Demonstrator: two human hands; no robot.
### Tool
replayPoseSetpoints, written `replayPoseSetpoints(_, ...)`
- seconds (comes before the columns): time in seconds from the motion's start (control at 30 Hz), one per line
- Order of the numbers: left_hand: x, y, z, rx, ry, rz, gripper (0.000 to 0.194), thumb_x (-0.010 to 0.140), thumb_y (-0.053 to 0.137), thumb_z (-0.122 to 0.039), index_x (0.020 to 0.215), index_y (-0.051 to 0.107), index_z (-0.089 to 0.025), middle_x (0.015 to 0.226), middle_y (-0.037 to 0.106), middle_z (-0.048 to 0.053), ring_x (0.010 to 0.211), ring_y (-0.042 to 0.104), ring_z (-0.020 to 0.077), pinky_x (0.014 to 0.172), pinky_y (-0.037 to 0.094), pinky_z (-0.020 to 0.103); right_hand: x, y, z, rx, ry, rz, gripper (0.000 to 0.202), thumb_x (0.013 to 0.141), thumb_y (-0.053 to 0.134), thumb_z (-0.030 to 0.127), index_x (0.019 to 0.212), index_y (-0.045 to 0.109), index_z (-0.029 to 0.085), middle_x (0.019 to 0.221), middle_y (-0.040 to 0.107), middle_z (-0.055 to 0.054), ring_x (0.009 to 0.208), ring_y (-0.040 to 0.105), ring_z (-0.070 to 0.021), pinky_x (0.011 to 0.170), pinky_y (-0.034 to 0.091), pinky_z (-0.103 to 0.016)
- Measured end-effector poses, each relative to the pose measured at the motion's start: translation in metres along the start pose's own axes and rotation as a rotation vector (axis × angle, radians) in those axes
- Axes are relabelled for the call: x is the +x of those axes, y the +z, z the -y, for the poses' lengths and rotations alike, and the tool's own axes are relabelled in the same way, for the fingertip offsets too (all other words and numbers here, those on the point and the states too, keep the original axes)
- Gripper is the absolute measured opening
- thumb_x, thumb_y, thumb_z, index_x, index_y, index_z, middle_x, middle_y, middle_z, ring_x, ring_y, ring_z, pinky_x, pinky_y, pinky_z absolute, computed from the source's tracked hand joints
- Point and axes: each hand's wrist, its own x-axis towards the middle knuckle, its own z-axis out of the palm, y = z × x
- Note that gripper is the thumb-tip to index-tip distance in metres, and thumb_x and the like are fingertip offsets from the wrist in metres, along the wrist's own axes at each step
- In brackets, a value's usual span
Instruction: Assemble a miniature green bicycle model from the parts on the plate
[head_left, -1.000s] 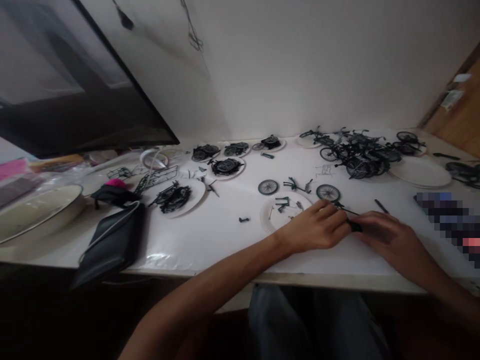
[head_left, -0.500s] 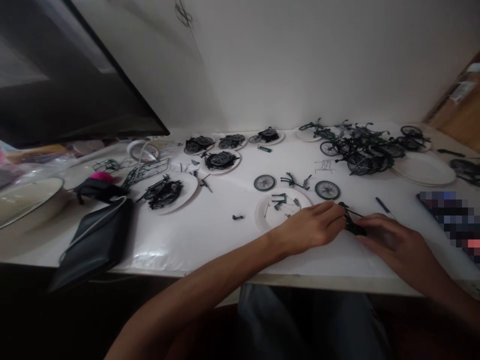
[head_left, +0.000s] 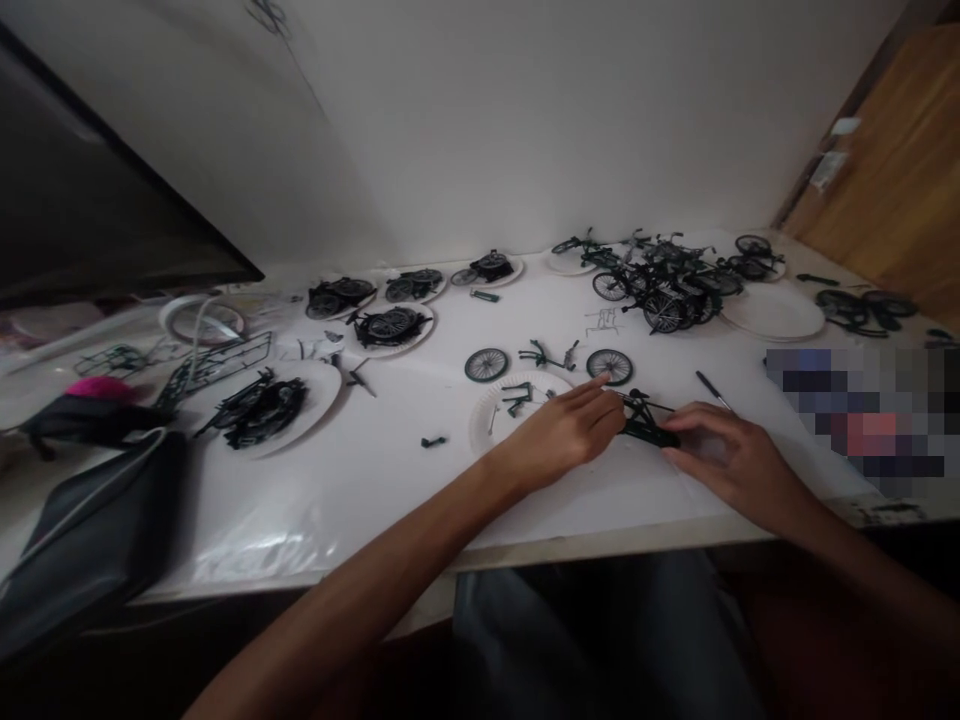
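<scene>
My right hand [head_left: 731, 455] pinches the right end of a small dark green bicycle frame [head_left: 643, 420], low over the table's front part. At the frame's other end my left hand [head_left: 577, 430] has its fingers closed, with the index finger reaching up near a spoked wheel [head_left: 609, 366]. Another wheel [head_left: 487, 365] and a green part with handlebars [head_left: 549, 354] lie to the left of that wheel. Partly under my left hand is a white paper plate [head_left: 480, 428] with small green pieces [head_left: 517, 398]. A small dark part [head_left: 433, 441] lies left of the plate.
Assembled miniature bicycles [head_left: 667, 290] are heaped at the back right beside plates [head_left: 776, 312]. Plates of black parts [head_left: 262, 408] stand at the left. A pen-like tool [head_left: 712, 388], a black pouch [head_left: 112, 510], a bowl-like ring [head_left: 202, 320] and a monitor [head_left: 105, 190] are also there.
The view has shifted to the right, so things on the table appear further left. The green frame is now more visible between my hands, and my left index finger is extended toward the wheel.
</scene>
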Motion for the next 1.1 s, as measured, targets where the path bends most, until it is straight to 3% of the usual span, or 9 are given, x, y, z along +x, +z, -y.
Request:
replayPoseSetpoints(0.2, 0.0, -0.004, 0.001, 0.06, 0.115, -0.03, 0.021, 0.101, 0.042, -0.004, 0.093, 0.061, -0.009, 0.099, 0.072, 0.01, 0.101, 0.071, 0.0176, 0.112, 0.052, 0.043, -0.001, 0.001, -0.005, -0.003, -0.036, 0.006, 0.016, 0.084, 0.073, 0.034, 0.097, 0.07, 0.025, 0.101, 0.073, -0.004, 0.098, 0.067, -0.0238, 0.09, 0.053, -0.041)
replayPoseSetpoints(0.37, 0.0, -0.004, 0.003, 0.053, 0.133, -0.049, 0.022, 0.1, 0.043, -0.004, 0.091, 0.062, -0.01, 0.099, 0.073, 0.009, 0.102, 0.071, 0.0168, 0.11, 0.054, 0.04, -0.001, 0.001, -0.005, -0.053, -0.064, 0.01, 0.015, 0.084, 0.073, 0.032, 0.098, 0.072, 0.025, 0.102, 0.073, -0.004, 0.099, 0.067, -0.0238, 0.092, 0.052, -0.042)
replayPoseSetpoints(0.57, 0.001, -0.004, 0.003, 0.064, 0.176, -0.024, 0.021, 0.1, 0.045, -0.004, 0.092, 0.064, -0.01, 0.099, 0.074, 0.007, 0.093, 0.071, 0.0146, 0.117, 0.045, 0.043, 0.0, 0.0, 0.001, -0.074, -0.069, 0.019, 0.013, 0.085, 0.072, 0.031, 0.096, 0.072, 0.025, 0.101, 0.074, -0.004, 0.101, 0.067, -0.0245, 0.093, 0.051, -0.043)
replayPoseSetpoints(0.77, -0.002, 0.0, 0.01, -0.099, 0.099, 0.01, 0.021, 0.101, 0.046, -0.008, 0.095, 0.065, -0.015, 0.1, 0.075, 0.004, 0.093, 0.071, 0.0134, 0.116, 0.042, 0.043, -0.001, 0.002, -0.003, -0.104, -0.136, 0.009, 0.013, 0.085, 0.072, 0.028, 0.098, 0.071, 0.024, 0.101, 0.073, -0.005, 0.102, 0.066, -0.0253, 0.094, 0.049, -0.044)
replayPoseSetpoints(1.1, -0.002, -0.002, 0.014, -0.294, 0.04, 0.038, 0.022, 0.1, 0.052, -0.012, 0.092, 0.07, -0.02, 0.099, 0.078, 0.001, 0.09, 0.072, 0.0147, 0.099, 0.049, 0.036, -0.002, 0.003, -0.01, -0.12, -0.16, 0.048, 0.014, 0.088, 0.071, 0.029, 0.101, 0.07, 0.026, 0.104, 0.072, -0.003, 0.106, 0.062, -0.0247, 0.098, 0.045, -0.047)
